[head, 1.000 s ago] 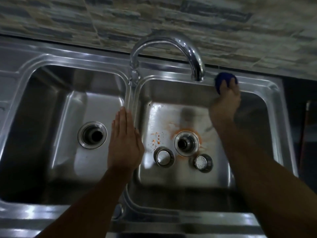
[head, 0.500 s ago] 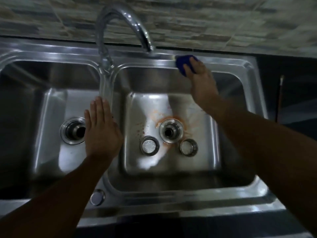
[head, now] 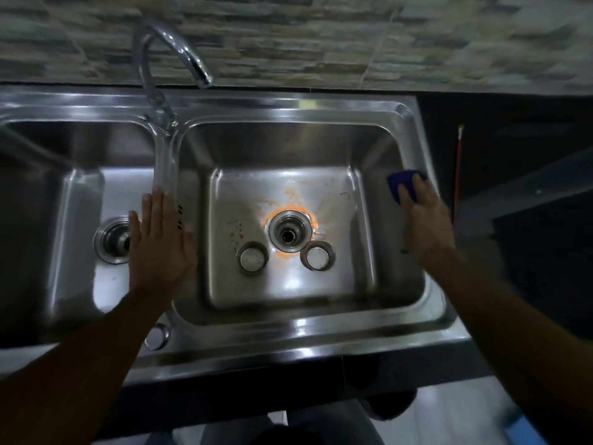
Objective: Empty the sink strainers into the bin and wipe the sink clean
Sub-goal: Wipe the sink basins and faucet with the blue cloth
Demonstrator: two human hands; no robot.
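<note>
A steel double sink (head: 288, 335) fills the view. In the right basin, two round metal strainers (head: 253, 257) (head: 317, 255) lie on the floor on either side of the open drain (head: 290, 231), which has an orange stain around it. My right hand (head: 423, 220) presses a blue sponge (head: 399, 184) against the basin's right wall near the rim. Flat and with fingers apart, my left hand (head: 160, 242) rests on the divider between the basins and holds nothing. The left basin's drain (head: 110, 240) is partly hidden by that hand.
A curved chrome tap (head: 167, 59) rises from the back of the divider, spout over the back rim. Behind it is a stone-patterned tile wall. Dark counter lies to the right, with a thin red rod (head: 457, 168) on it. A round plug (head: 156, 337) sits on the front rim.
My right hand has carried the blue sponge from the back rim near the tap round to the right wall of the right basin. My left hand stays on the divider.
</note>
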